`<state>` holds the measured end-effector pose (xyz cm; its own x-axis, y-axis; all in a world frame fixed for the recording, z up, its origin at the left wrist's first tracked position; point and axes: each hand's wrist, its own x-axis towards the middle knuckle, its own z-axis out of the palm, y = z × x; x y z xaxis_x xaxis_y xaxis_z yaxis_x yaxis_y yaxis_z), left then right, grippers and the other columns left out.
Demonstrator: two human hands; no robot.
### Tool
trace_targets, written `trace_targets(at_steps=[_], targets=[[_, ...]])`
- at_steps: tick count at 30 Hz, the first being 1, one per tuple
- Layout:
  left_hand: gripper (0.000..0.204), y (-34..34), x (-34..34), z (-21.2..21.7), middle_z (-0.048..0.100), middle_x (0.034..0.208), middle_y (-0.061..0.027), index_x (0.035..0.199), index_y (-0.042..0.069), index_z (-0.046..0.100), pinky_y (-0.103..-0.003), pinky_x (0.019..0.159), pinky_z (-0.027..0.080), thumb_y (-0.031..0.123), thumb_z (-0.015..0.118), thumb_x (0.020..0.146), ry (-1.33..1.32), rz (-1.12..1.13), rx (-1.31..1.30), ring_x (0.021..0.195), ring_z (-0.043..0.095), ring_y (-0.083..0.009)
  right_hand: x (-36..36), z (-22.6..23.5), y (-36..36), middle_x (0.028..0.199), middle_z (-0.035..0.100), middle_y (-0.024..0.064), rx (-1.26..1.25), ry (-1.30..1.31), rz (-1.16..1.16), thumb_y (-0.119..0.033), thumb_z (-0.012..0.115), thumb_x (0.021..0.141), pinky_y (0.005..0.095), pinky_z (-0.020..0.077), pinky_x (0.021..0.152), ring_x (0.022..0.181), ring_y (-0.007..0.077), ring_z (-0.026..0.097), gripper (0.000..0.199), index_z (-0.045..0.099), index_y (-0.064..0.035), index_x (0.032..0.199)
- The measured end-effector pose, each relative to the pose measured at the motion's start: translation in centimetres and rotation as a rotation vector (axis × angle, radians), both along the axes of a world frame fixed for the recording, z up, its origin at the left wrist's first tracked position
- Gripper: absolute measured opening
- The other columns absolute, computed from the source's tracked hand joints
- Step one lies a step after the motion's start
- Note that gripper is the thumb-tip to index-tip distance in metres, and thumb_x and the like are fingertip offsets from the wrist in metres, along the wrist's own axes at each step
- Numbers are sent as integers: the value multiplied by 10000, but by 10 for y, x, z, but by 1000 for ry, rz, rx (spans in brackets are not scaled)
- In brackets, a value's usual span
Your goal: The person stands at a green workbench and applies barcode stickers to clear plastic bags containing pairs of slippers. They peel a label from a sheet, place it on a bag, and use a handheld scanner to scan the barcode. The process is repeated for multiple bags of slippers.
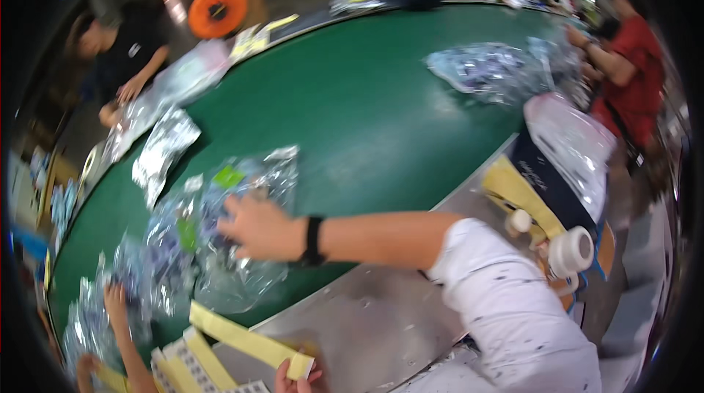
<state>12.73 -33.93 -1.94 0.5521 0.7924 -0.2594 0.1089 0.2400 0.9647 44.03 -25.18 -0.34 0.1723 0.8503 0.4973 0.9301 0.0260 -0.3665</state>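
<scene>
My right hand (258, 226), with a black band at the wrist, reaches across onto a clear plastic bag (246, 276) with bluish-purple contents. Its fingers are apart over the bag, close to a bright green label (228, 177); whether they press on the plastic is blurred. At the lower edge my left hand (295, 380) pinches the end of a long yellow paper strip (238, 331). Only the fingers of that hand show. Another green label (188, 234) lies on the neighbouring bag (163, 246).
Several yellow and white label strips (194, 364) lie by the metal ledge (352, 320). A co-worker's hand (115, 303) touches bags at lower left. Other people stand left and right of the green belt (330, 107). A silver bag (166, 147) and more bags (491, 70) rest on it.
</scene>
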Motion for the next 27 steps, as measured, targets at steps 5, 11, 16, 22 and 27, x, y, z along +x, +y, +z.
trace_targets(at_steps=[5, 11, 16, 22, 27], targets=[[363, -11, 21, 8, 601, 1114, -202, 1297, -45, 451, -339, 781, 551, -4, 446, 936, 10, -45, 13, 942, 639, -269, 64, -55, 35, 1180, 496, 172, 47, -51, -158, -67, 619, 716, 419, 487, 794, 1019, 338, 517, 304, 636, -78, 1019], [321, -15, 19, 8, 618, 1048, -178, 1245, -47, 485, -314, 770, 553, 40, 513, 937, 4, 2, 19, 886, 647, -237, 43, 20, -41, 1083, 573, 123, 36, 1276, 161, -150, 663, 841, 354, 501, 822, 987, 245, 592, 444, 493, 28, 1210], [301, -19, 28, 13, 612, 1040, -161, 1200, -47, 514, -302, 744, 560, 66, 565, 926, 64, 0, 67, 862, 642, -226, 24, -31, -165, 1118, 587, 106, 313, 2101, 340, -179, 608, 918, 356, 517, 856, 1011, 232, 593, 295, 528, -30, 1159], [331, 11, 3, -34, 590, 1042, -164, 1243, 4, 471, -311, 709, 567, -15, 459, 913, -93, 18, 70, 793, 645, -222, -2, -59, -192, 1032, 629, 129, 584, 2274, 396, -190, 605, 914, 380, 497, 885, 970, 244, 605, 240, 583, -44, 1104], [349, 7, -33, 39, 579, 1004, -69, 1299, 7, 468, -236, 606, 534, 38, 487, 952, -10, -282, -90, 722, 653, -126, 3, -63, -194, 969, 643, 84, 372, 2274, 329, -131, 540, 951, 330, 504, 865, 930, 192, 614, 169, 599, -7, 1049]])
